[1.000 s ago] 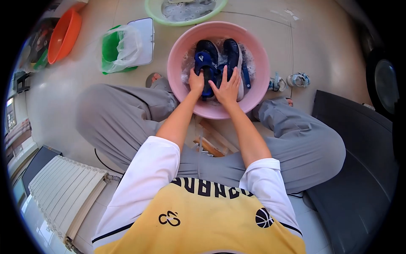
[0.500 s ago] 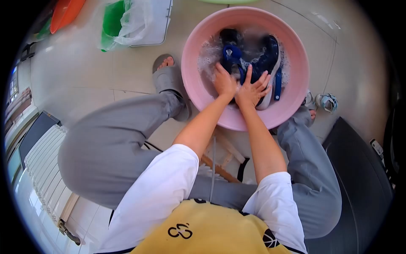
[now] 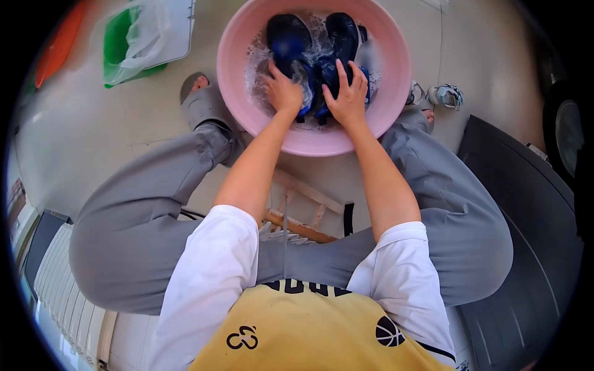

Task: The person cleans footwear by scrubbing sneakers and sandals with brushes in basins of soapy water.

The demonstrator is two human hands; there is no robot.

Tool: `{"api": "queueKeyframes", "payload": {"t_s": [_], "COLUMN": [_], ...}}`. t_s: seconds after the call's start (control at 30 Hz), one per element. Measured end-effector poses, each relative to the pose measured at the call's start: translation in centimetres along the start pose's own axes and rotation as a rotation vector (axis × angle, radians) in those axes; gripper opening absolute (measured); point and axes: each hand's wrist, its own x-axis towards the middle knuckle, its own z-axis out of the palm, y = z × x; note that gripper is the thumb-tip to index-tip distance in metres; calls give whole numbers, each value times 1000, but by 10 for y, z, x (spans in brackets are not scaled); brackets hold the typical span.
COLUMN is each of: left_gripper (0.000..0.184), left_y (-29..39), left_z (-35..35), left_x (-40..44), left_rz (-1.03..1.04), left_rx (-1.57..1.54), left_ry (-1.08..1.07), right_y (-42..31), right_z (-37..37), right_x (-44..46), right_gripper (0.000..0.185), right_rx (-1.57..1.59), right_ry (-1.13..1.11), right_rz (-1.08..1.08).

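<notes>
Two dark navy shoes lie side by side in foamy water in a pink basin (image 3: pixel 232 80), their long ends pointing away from me. On the left shoe (image 3: pixel 289 34), my left hand (image 3: pixel 283 93) rests with curled fingers at its near left side; water hides part of the grip. My right hand (image 3: pixel 348 99) is on the right shoe (image 3: pixel 341 36), with thumb and fingers spread around its near part. Brighter blue parts of the shoes show between the hands.
A green bin (image 3: pixel 117 46) with a clear plastic bag stands at the upper left, near an orange container (image 3: pixel 59 46). Small light-coloured shoes (image 3: pixel 445 96) sit right of the basin. A wooden frame (image 3: pixel 303 226) lies between my legs, and a black panel (image 3: pixel 513 229) is at the right.
The shoes have turned from a jumbled, sideways position to lying side by side. My hands have moved apart, one on each shoe. The view has shifted, placing the basin higher and further left.
</notes>
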Motion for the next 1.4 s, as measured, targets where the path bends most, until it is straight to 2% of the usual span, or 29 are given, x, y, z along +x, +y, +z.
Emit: {"api": "queueKeyframes", "payload": {"t_s": [0.03,0.13,0.17,0.2,0.27,0.37,0.47,0.5,0.53,0.6,0.63,0.7,0.73,0.8,0.83,0.9,0.93,1.0,1.07,1.13,1.2,1.23,1.33,1.37,1.4], "left_gripper": [72,69,69,69,71,71,71,69,73,79,79,88,90,93,93,92,85,80,76,76,69,62,58,57,57], "left_y": [-5,-6,0,0,-1,-7,5,-9,-8,-10,-12,-25,-24,-3,-5,-2,6,9,16,13,18,11,7,11,19], "left_z": [7,19,15,18,27,32,6,23,17,-1,-8,-19,-34,-70,-67,-51,-44,-10,17,41,49,54,60,64,52], "left_x": [1,8,11,9,8,12,6,7,9,12,17,38,53,72,72,59,37,14,2,-1,0,5,15,11,7], "left_rz": [99,82,12,-3,38,-11,22,103,104,130,141,333,353,352,359,215,243,261,233,222,139,134,191,186,188], "left_rx": [76,201,223,230,372,270,180,240,215,109,120,183,145,285,307,230,140,40,129,210,265,292,328,303,305], "left_ry": [63,-1,-126,-139,16,-90,-146,-36,-63,-256,-239,-476,-632,-843,-853,-545,-330,-57,87,165,95,-87,-209,22,38], "right_y": [4,15,21,27,31,36,37,37,32,18,13,7,5,5,9,11,12,14,16,19,18,17,16,16,16], "right_z": [4,18,23,26,34,39,38,36,32,24,23,23,23,25,27,29,30,32,33,37,36,36,36,35,37], "right_x": [-1,3,6,8,9,3,4,5,9,6,6,4,1,-1,-1,-4,-2,-2,-2,-2,-3,-9,2,0,-2], "right_gripper": [63,68,69,70,70,71,67,67,66,62,61,59,59,59,60,60,61,63,64,67,69,69,66,67,68], "right_rx": [13,143,157,173,126,80,119,152,183,231,227,180,194,143,162,136,111,98,80,64,68,62,118,149,184], "right_ry": [12,39,17,-12,-13,-20,-38,-48,-49,-47,-38,13,22,43,62,63,60,80,65,65,4,-16,9,-40,-92], "right_rz": [3,37,36,32,31,33,9,1,-1,42,97,177,183,195,186,196,174,190,189,189,240,244,241,298,357]}}
